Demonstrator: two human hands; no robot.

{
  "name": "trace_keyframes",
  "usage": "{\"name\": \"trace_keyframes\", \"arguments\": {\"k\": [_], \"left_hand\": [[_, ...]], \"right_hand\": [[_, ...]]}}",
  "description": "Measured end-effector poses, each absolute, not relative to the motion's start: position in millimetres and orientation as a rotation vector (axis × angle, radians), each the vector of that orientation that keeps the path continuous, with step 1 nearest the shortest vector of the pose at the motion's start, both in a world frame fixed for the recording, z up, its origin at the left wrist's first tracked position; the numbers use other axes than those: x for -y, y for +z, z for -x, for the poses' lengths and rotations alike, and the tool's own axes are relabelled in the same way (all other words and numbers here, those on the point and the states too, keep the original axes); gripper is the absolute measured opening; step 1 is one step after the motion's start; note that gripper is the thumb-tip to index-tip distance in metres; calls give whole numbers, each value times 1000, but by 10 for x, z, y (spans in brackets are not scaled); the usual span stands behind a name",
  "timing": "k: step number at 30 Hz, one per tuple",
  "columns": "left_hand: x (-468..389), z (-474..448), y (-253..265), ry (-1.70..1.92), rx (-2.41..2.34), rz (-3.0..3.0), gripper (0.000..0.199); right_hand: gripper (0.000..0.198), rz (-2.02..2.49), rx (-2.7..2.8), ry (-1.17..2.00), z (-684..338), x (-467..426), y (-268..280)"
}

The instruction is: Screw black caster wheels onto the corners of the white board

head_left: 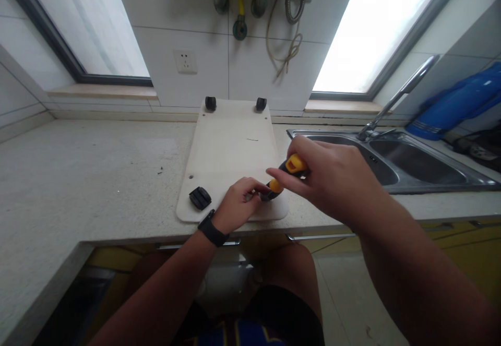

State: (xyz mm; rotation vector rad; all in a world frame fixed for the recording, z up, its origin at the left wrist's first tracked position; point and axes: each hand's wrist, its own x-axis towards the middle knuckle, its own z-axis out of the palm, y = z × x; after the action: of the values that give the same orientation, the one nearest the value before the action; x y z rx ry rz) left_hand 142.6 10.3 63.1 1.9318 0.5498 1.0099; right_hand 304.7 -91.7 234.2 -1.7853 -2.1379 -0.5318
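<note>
White board (pixel 227 153): flat, rectangular, rounded near corners, lying on the pale surface (pixel 117 163). Dial centred on board, twelve toward wall: black foot (pixel 210 104) at eleven, another black foot (pixel 261 104) at one, ridged black block (pixel 200 198) at seven, small hole (pixel 191 177) at eight, thin dark strand (pixel 252 139) toward one.

Tool (pixel 296 163): yellow and dark grey, probably a screwdriver, tilted, lower end over the board's five o'clock corner; tip hidden. Right hand (pixel 329 174): grip closed round the handle, tool at its nine o'clock side, board beyond that. Left hand (pixel 237 205): fingertips bunched at the tool's lower end, which sits at its two o'clock; can't tell how far open this grip is, or whether it pinches anything.
</note>
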Motion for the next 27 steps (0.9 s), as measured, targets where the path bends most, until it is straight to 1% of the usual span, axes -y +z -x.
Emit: {"name": "trace_keyframes", "arguments": {"k": [2,4,6,7,8,10,17,23,27], "left_hand": [[-98,-1425,635,1008,-570,-1934,34],[-89,-1421,647,1011,-579,-1934,33],[-81,-1416,665,1011,-582,-1935,33],[-78,-1415,674,1011,-582,-1938,33],[-76,-1414,683,1011,-585,-1944,33],[-76,-1416,692,1014,-585,-1961,33],[-85,-1416,653,1013,-599,-1958,34],[-92,-1418,632,1013,-616,-1939,35],[-102,-1436,634,1061,-597,-1937,41]], "right_hand": [[40,1666,2284,-311,-3112,951,2388],[43,1488,2419,-18,-3194,974,2428],[35,1394,2448,183,-3261,975,2452],[28,1393,2434,219,-3280,969,2456],[23,1414,2409,212,-3288,962,2457],[18,1459,2362,115,-3272,947,2451],[23,1684,2188,-237,-3082,921,2381],[30,1778,1996,-284,-2960,922,2269],[31,1658,2017,-313,-2961,997,2233]]}}
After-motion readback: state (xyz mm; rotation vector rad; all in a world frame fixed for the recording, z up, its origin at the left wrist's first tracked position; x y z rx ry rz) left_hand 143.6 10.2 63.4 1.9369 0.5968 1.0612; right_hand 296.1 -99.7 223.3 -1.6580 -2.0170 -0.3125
